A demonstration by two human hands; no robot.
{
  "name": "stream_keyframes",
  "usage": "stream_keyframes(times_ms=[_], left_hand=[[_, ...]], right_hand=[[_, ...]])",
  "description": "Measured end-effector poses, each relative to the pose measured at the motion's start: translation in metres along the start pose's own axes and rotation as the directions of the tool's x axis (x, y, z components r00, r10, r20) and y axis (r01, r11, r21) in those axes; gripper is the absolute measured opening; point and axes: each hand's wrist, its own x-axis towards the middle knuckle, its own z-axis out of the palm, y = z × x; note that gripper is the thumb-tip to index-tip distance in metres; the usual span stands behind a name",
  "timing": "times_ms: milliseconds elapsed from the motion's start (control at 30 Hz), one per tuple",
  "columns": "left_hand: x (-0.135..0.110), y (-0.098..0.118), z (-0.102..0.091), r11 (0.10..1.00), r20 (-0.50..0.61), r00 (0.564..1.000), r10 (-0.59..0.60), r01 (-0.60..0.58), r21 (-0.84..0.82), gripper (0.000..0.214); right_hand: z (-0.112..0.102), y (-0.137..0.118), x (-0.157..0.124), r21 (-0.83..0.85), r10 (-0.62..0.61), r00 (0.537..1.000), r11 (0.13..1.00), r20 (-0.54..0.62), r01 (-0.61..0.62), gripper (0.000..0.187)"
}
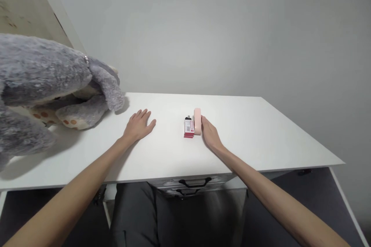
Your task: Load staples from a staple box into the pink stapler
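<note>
A pink stapler lies lengthwise near the middle of the white desk. Against its left side sit small red-and-white boxes, seemingly stacked. Just behind them pokes out a small black item with a metal tip; its kind is unclear. My right hand rests on its edge along the stapler's right side, fingers stretched out and seemingly touching it, not wrapped around it. Flat on the desk to the left, my left hand has its fingers spread, with nothing in it.
A large grey plush toy takes up the desk's left end, its arm reaching near my left hand. A plain grey wall stands behind the desk. Below the front edge are drawers with black handles, above my legs.
</note>
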Motion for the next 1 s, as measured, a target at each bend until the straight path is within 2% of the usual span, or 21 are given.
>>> stream_keyframes(times_ms=[100,300,400,467,567,667,800,1000], left_hand=[[-0.001,0.001,0.0,1.0,0.023,1.0,0.007,-0.007,0.003,0.075],[-0.01,0.004,0.003,1.0,0.07,0.997,0.01,-0.012,0.025,0.075],[-0.02,0.016,0.007,0.999,0.07,0.997,0.027,-0.029,0.023,0.077],[-0.028,0.029,0.009,0.995,0.078,0.992,0.097,-0.097,-0.004,0.077],[-0.037,0.051,0.007,0.966,0.079,0.967,0.243,-0.234,-0.113,0.071],[-0.041,0.07,0.001,0.919,0.042,0.947,0.318,-0.297,-0.26,0.071],[-0.039,0.09,-0.003,0.871,-0.01,0.951,0.31,-0.288,-0.398,0.081],[-0.028,0.113,0.003,0.8,-0.035,0.964,0.265,-0.24,-0.55,0.094]], right_hand=[[-0.006,-0.003,0.015,0.061,0.047,0.998,0.997,-0.037,-0.045,0.066],[-0.008,0.001,0.044,0.021,0.041,0.999,0.999,-0.013,-0.041,0.06],[-0.007,0.005,0.048,0.034,0.048,0.999,0.998,-0.01,-0.048,0.056],[-0.007,0.006,0.05,0.05,0.045,0.999,0.998,0.0,-0.045,0.054],[-0.008,0.006,0.053,0.07,0.041,0.998,0.997,0.04,-0.043,0.051],[-0.007,0.006,0.057,0.096,0.037,0.996,0.994,0.079,-0.045,0.053],[-0.006,0.008,0.058,0.118,0.017,0.996,0.993,0.082,-0.027,0.052],[-0.006,0.004,0.057,0.088,0.003,0.998,0.996,0.059,-0.009,0.053]])
